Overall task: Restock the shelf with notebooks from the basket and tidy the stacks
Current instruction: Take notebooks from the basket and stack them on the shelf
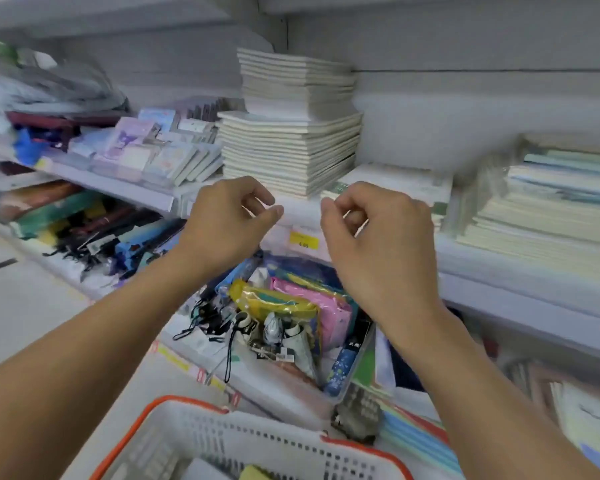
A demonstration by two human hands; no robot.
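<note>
Left hand [227, 220] and right hand [371, 230] hover side by side, apart, fingers loosely curled, holding nothing. Just beyond them on the shelf [291, 211] stands a tall, uneven stack [291, 133] of pale notebooks. Below the wrists sits a white basket [257, 441] with an orange rim; a yellow tag [303, 240] shows between the 2 hands

A tall stack of cream notebooks [291, 143] stands on the white shelf [291, 206] — its upper half twisted askew from the wider lower half, edges fanned unevenly. Just beside it on the right lies a low, flat pile [395, 178]. Below, the white basket [243, 441] — orange-rimmed — holds a few items, blurred.
</note>
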